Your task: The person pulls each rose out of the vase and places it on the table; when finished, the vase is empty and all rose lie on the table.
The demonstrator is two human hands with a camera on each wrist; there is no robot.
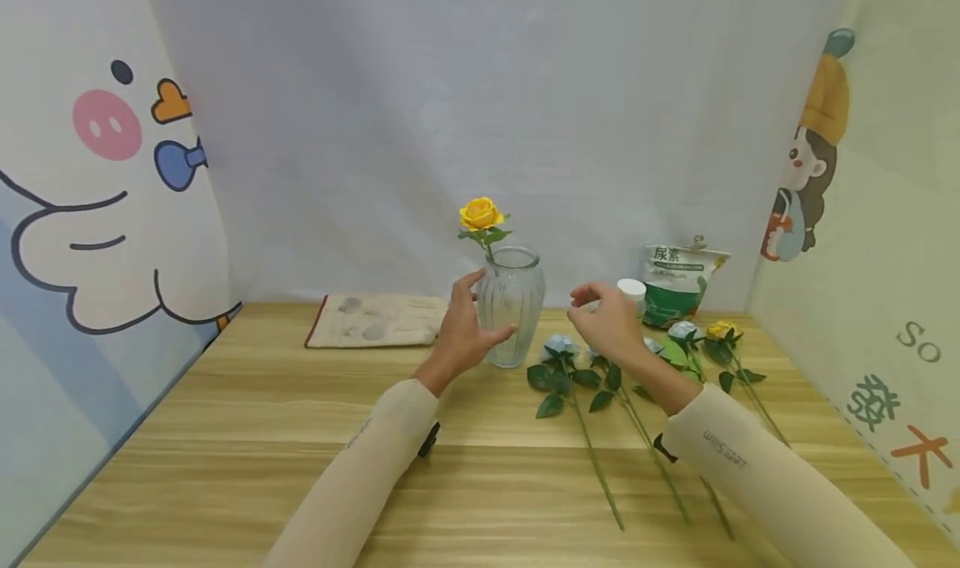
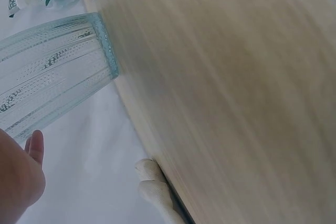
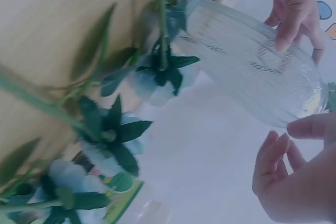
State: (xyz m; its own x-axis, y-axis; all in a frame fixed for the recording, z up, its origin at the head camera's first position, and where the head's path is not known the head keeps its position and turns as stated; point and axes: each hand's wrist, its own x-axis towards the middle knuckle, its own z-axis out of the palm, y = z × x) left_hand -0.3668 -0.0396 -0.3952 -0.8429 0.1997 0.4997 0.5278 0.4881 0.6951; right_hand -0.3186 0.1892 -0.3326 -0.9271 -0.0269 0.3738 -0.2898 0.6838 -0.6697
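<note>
A clear ribbed glass vase (image 1: 517, 309) stands upright near the back of the table. My left hand (image 1: 460, 332) holds it from the left side, thumb across the front and fingers round the far side; the right wrist view shows that thumb on the glass. From the vase's mouth rises a yellow rose (image 1: 482, 215) with green leaves, leaning left. My right hand (image 1: 611, 322) hovers to the right of the vase with loosely bent fingers and nothing between them. In the right wrist view its fingertips (image 3: 276, 148) come close to the vase's rim.
Several pale blue roses (image 1: 560, 349) and another yellow rose (image 1: 722, 331) lie on the right, stems toward me. Behind them stand a white-capped jar (image 1: 632, 289) and a clipped green-and-white bag (image 1: 678, 289). Beige gloves (image 1: 378, 321) lie left of the vase, before a white curtain (image 1: 420, 134).
</note>
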